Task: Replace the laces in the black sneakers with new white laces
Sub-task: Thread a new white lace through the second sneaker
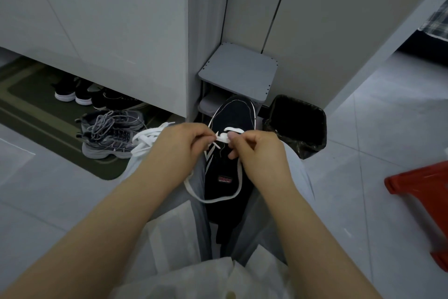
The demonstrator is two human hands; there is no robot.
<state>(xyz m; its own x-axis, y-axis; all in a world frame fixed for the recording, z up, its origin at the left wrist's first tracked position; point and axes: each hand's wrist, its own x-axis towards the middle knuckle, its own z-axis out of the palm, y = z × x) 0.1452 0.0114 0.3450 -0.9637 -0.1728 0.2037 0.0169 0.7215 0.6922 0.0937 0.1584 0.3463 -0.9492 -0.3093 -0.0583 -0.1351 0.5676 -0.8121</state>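
- Two bare hands are pinching one flat white shoelace (224, 138) between them: the left hand (180, 143) is gripping its tip end and the right hand (254, 150) is gripping the band just beside it.
- Right under both grips, the black suede sneaker (230, 153) is lying on the person's lap, its long way pointing straight away, toe far, heel near.
- Below the grips, the lace is hanging in a loose loop over the tongue.
- Both hands are equally near the front holes.
- Left of the grip, more white laces (145, 141) are piling up, with gray running shoes (109, 133) beyond.
- Right of the grip, a black bin (298, 124) is standing; nothing seems to be blocking the threading.
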